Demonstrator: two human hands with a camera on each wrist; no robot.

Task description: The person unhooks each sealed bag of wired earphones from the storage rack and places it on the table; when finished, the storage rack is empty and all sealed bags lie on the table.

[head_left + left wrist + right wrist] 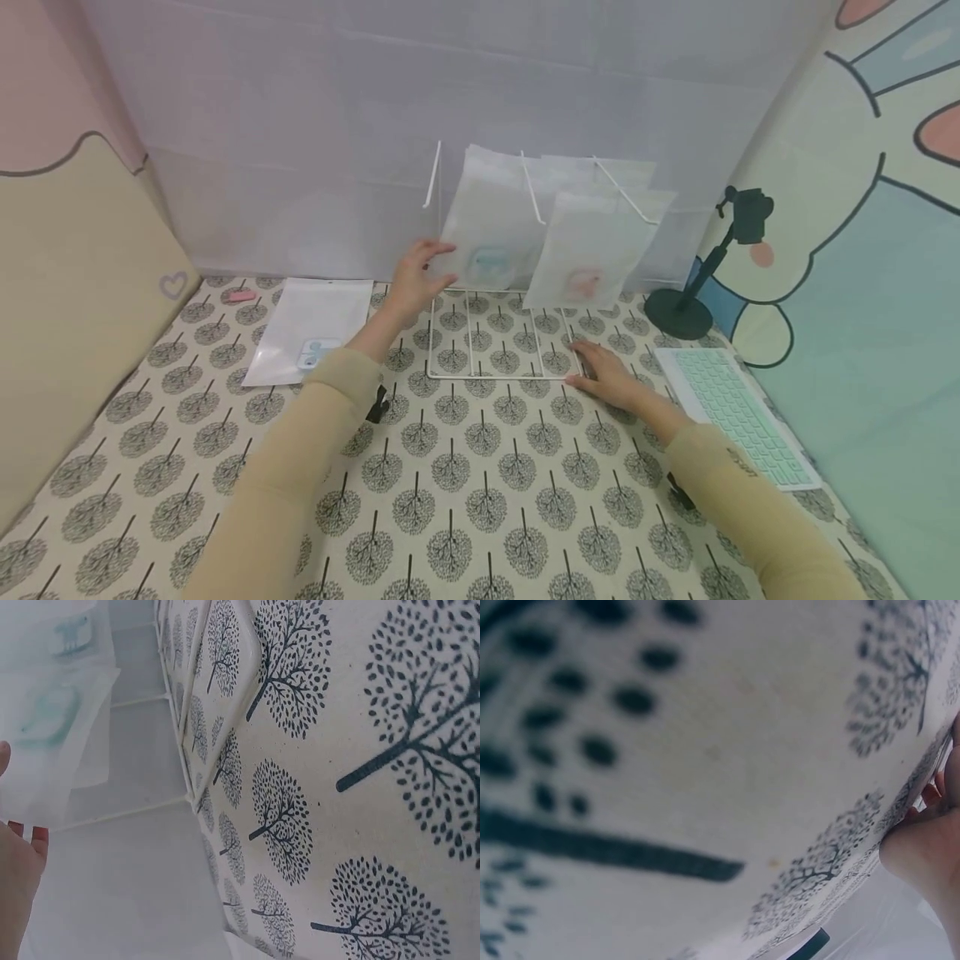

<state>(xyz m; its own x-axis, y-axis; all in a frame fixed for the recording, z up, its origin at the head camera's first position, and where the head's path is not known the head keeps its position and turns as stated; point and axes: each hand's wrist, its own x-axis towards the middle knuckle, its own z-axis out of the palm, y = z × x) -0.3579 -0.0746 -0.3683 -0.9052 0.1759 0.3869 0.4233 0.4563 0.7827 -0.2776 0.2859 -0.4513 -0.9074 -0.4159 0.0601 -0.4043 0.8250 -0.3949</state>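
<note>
Frosted bag (483, 212), blue-marked: stood in white wire rack (495, 377) near back edge of table (450, 533). Left hand (412, 282): placed at bag's left edge, thumb and fingers parted. Right hand (606, 377): rested, fingers spread, at rack's front right corner.

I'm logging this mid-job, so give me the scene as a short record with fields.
Rack: white wire rack on tree-print cloth
Hanging: several translucent bags
Left hand: at the hanging bags' left edge, thumb and fingers apart
Right hand: at the rack base's right side, near its front corner; grip unclear
Lying flat: one bag, left of the rack
Right side: black stand, keyboard
</note>
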